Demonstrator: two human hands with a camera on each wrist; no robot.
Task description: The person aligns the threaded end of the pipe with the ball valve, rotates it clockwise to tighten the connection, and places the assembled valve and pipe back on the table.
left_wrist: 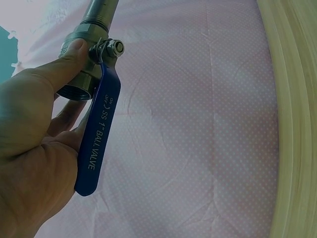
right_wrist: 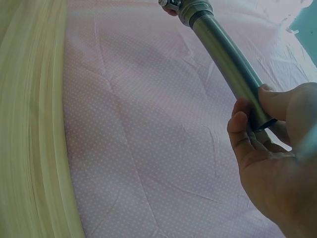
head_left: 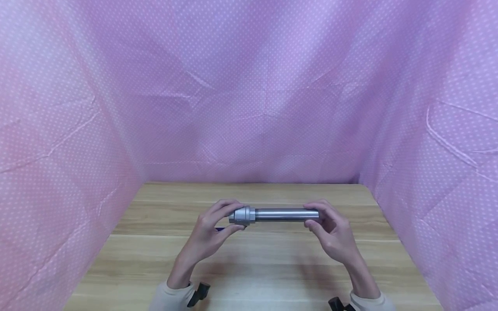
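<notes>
My left hand [head_left: 208, 235] grips a metal ball valve [head_left: 243, 215] between thumb and fingers. The valve's blue lever handle [left_wrist: 99, 131], lettered "SS 1" BALL VALVE", points back along the palm in the left wrist view; in the head view only a bit of it shows. A steel pipe [head_left: 285, 215] joins the valve by its threaded end, and the two lie level in one line above the table. Around the pipe's free right end, the thumb and fingers of my right hand [head_left: 336, 235] pinch it. The pipe's open end [right_wrist: 265, 124] shows in the right wrist view.
A wooden table [head_left: 272, 276] with pale grain lies under both hands. Pink dotted cloth [head_left: 253, 95] hangs behind it and along both sides. Black mounts [head_left: 199, 294] sit at the wrists by the light sleeves [head_left: 171, 298].
</notes>
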